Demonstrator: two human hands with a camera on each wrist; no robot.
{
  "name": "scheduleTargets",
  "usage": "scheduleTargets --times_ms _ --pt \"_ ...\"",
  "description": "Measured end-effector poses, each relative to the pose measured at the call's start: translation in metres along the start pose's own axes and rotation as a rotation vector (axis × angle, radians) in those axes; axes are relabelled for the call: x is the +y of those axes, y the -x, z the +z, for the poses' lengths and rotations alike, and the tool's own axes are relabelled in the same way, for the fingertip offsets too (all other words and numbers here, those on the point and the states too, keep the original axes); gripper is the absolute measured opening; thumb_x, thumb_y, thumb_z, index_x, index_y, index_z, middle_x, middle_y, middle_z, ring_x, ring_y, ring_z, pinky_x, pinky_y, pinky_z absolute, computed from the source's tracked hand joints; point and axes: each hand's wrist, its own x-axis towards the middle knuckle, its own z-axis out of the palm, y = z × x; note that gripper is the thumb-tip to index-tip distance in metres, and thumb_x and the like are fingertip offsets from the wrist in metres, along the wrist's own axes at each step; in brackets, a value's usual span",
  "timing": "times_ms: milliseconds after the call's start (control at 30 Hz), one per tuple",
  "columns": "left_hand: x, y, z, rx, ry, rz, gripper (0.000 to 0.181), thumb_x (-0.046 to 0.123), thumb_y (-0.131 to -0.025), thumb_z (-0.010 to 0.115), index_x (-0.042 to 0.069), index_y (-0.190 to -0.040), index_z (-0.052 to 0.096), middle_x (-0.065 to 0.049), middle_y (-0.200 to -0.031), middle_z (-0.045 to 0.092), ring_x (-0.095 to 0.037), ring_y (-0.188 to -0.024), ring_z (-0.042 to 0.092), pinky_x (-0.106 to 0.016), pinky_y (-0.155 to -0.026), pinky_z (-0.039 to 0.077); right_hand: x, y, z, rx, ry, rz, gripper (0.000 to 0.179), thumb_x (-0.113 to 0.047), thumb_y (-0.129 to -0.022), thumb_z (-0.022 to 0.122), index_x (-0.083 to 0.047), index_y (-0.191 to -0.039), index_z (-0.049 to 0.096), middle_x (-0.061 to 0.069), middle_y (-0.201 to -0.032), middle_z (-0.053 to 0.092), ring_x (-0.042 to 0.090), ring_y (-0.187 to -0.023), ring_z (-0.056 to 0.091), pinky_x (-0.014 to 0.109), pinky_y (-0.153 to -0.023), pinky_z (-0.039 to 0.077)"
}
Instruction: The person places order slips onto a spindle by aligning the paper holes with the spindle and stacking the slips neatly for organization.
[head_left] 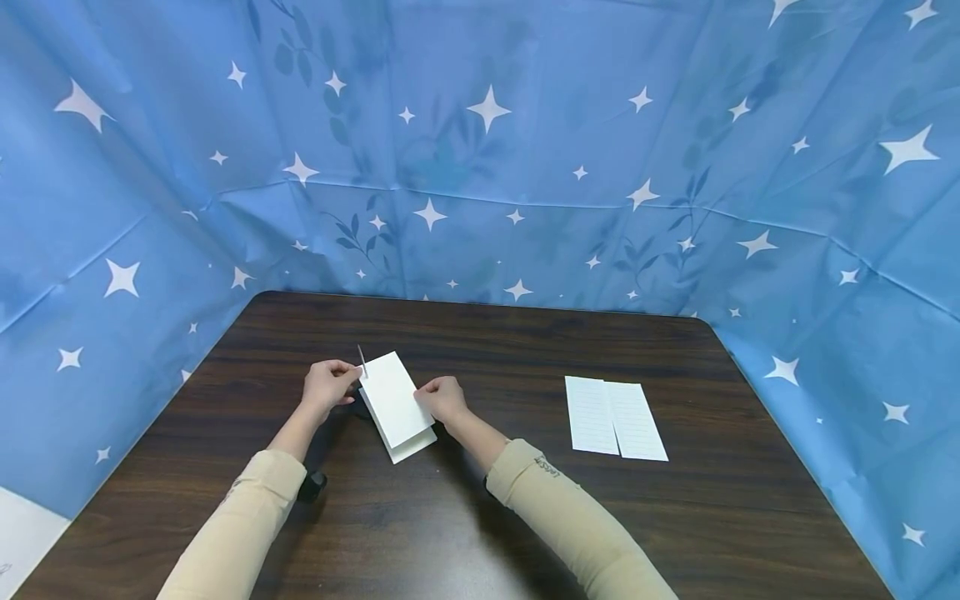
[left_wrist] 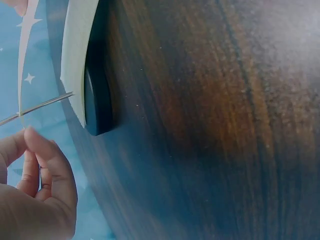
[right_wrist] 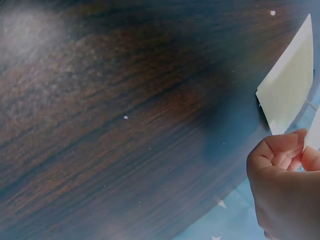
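Observation:
A folded white sheet of paper (head_left: 390, 398) is held up left of the table's middle, its upper leaf lifted from the lower leaf. My left hand (head_left: 327, 385) pinches that upper leaf at its far left corner, between thumb and forefinger. My right hand (head_left: 444, 398) pinches the same leaf on its right edge. A thin metal blade (left_wrist: 45, 104) crosses the paper's edge just beyond the left fingertips and reaches in between the two leaves. Under the lower leaf stands a black rounded piece (left_wrist: 97, 102), mostly covered by paper; I cannot tell what tool it is.
Two narrow lined paper pieces (head_left: 630, 421) lie side by side on the right of the dark wooden table (head_left: 480, 517). A blue star-patterned cloth (head_left: 480, 158) hangs behind the table and along its sides. A white surface (head_left: 26, 542) shows at lower left.

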Motion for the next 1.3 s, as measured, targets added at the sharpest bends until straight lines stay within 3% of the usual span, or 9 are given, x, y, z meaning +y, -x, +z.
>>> scheduleTargets --times_ms 133,333,567,900,1100,1300 --pt "-0.005 0.0 0.0 0.019 -0.088 0.019 0.027 0.018 -0.094 0.056 -0.006 -0.105 0.062 -0.006 -0.082 0.056 -0.015 -0.074 0.055 -0.019 -0.054 0.052 0.002 0.001 0.001 -0.004 0.04 -0.036 0.016 -0.008 -0.086 0.064 0.007 -0.082 0.069 0.016 -0.08 0.065 0.015 -0.065 0.051 0.02 -0.05 0.041" --pt "-0.008 0.0 0.004 0.018 -0.195 0.065 0.026 0.018 -0.093 0.057 -0.007 -0.1 0.063 -0.012 -0.083 0.057 -0.015 -0.064 0.05 -0.022 -0.05 0.045 0.007 0.001 0.002 -0.001 0.102 -0.088 0.016 -0.005 -0.084 0.064 0.007 -0.075 0.068 0.016 -0.079 0.066 0.014 -0.061 0.048 0.018 -0.049 0.037" --pt "-0.012 0.0 0.008 0.05 -0.375 0.131 0.024 0.015 -0.09 0.058 -0.008 -0.092 0.066 -0.021 -0.086 0.066 -0.028 -0.073 0.059 -0.034 -0.062 0.045 0.012 0.001 0.003 0.001 0.173 -0.156 0.017 -0.004 -0.082 0.062 0.006 -0.069 0.068 0.016 -0.074 0.067 0.013 -0.056 0.045 0.017 -0.046 0.034" --pt "-0.016 0.0 0.014 0.02 -0.454 0.077 0.022 0.016 -0.091 0.053 -0.004 -0.088 0.063 -0.017 -0.084 0.065 -0.028 -0.07 0.06 -0.041 -0.067 0.049 0.013 -0.001 0.004 -0.038 0.231 -0.134 0.027 -0.005 -0.084 0.062 0.003 -0.058 0.062 0.013 -0.067 0.065 0.01 -0.048 0.039 0.017 -0.043 0.03" --pt "-0.015 0.001 0.018 -0.027 -0.429 0.064 0.019 0.011 -0.094 0.047 -0.005 -0.09 0.057 -0.022 -0.089 0.065 -0.02 -0.053 0.067 -0.047 -0.084 0.052 0.012 -0.002 0.004 -0.057 0.287 -0.126 0.024 -0.005 -0.084 0.061 0.005 -0.063 0.067 0.015 -0.073 0.069 0.011 -0.05 0.042 0.017 -0.044 0.032" --pt "-0.016 0.002 0.019 -0.03 -0.433 0.079 0.018 0.009 -0.094 0.046 -0.006 -0.089 0.055 -0.026 -0.093 0.063 -0.023 -0.055 0.068 -0.051 -0.094 0.047 0.013 -0.004 0.005 -0.075 0.326 -0.125 0.027 -0.005 -0.085 0.061 0.002 -0.059 0.063 0.013 -0.07 0.068 0.011 -0.048 0.041 0.019 -0.046 0.033"
